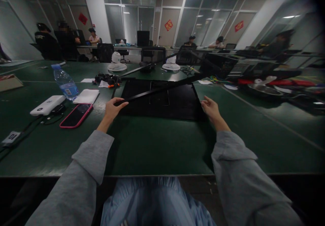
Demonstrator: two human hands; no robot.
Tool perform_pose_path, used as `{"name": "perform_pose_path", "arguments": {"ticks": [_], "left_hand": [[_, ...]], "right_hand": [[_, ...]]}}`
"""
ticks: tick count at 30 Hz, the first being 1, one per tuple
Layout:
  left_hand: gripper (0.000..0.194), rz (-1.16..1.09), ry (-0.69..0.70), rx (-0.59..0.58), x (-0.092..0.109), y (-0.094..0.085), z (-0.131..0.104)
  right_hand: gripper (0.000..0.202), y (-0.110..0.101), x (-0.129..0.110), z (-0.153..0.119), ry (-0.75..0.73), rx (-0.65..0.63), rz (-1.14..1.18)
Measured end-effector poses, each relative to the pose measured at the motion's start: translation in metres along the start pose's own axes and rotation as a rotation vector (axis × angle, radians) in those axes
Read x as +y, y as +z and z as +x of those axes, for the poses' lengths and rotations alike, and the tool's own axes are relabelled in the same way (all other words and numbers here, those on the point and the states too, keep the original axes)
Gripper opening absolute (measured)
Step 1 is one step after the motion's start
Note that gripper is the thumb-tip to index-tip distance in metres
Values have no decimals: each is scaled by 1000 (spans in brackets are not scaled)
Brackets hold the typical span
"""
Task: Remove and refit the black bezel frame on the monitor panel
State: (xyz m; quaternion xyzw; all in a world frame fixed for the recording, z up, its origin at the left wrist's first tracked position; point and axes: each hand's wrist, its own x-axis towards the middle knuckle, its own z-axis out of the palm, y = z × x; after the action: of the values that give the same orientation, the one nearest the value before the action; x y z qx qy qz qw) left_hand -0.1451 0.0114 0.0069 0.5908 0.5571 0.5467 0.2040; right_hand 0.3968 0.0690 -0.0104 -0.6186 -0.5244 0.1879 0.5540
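A flat black panel [177,106] lies on the green table in front of me. Above it slants a thin black bar [152,92], part of a dark frame rising toward the back right. My left hand [113,111] pinches the bar's near left end between thumb and fingers. At the panel's right edge is my right hand [210,110], its fingers curled together; whether they grip the panel's edge or something else is too dark to tell.
On the left are a water bottle [65,84], a pink-edged phone [76,115], a white power bank [48,105] and tissues [87,96]. Small white fans [116,63] stand behind. A round black object [264,92] and cables are at right. People sit farther back.
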Motion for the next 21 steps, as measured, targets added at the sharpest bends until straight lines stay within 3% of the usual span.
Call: {"name": "perform_pose_path", "arguments": {"ticks": [2, 3, 7, 9, 11, 17, 21], "left_hand": [[35, 84, 38, -28, 2, -1, -2], [33, 125, 62, -43, 5, -1, -3], [28, 248, 157, -89, 15, 2, -11], [28, 301, 177, -112, 17, 4, -13], [27, 342, 185, -136, 18, 5, -14], [29, 468, 151, -221, 14, 3, -14], [31, 568, 140, -277, 13, 3, -16]], "right_hand": [[48, -9, -5, 4, 66, 112, 143], [49, -14, -9, 5, 104, 104, 234], [64, -30, -30, 1, 130, -197, 469], [55, -29, -34, -3, 124, -278, 465], [49, -23, -30, -4, 83, -260, 347], [59, -1, 3, -4, -224, -78, -172], [68, 2, 11, -12, -253, -49, -350]]}}
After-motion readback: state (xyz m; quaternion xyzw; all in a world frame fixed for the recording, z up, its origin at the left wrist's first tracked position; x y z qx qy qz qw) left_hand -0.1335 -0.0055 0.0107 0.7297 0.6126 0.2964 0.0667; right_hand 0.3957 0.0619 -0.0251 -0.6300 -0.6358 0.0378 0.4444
